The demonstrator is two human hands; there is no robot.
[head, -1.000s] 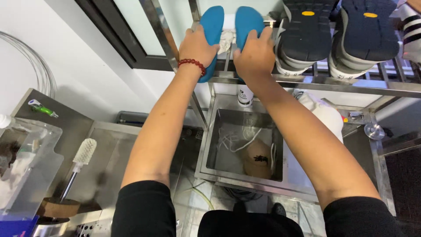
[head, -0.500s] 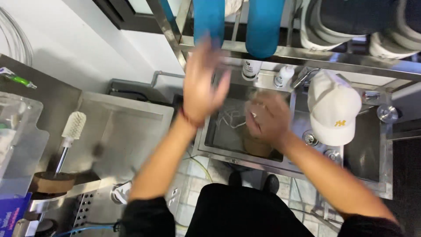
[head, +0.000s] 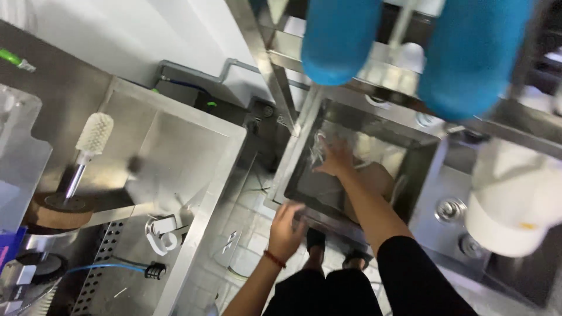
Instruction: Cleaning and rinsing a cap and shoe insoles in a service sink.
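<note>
Both hands have dropped from the rack since the earlier frames, and the view has tilted further down and left. Nearest, the left hand (head: 287,229), a red band at its wrist, rests on the front rim of the sink (head: 304,213) with fingers curled over the edge, gripping nothing else that I can tell. Just beyond, the right hand (head: 335,157) reaches down into the basin, fingers spread, over a pale tangle of cord or plastic (head: 319,153); blur hides whether it touches it. A brown object (head: 374,178) lies on the sink floor beside the forearm. To the left stands a second steel basin (head: 175,158), and further left a white brush (head: 93,133) rises upright from a round base. A white cap (head: 515,199) sits to the right of the sink, near two drain fittings (head: 451,209). Farthest up, two blue insoles (head: 410,47) hang from the rack, well above the hands.
</note>
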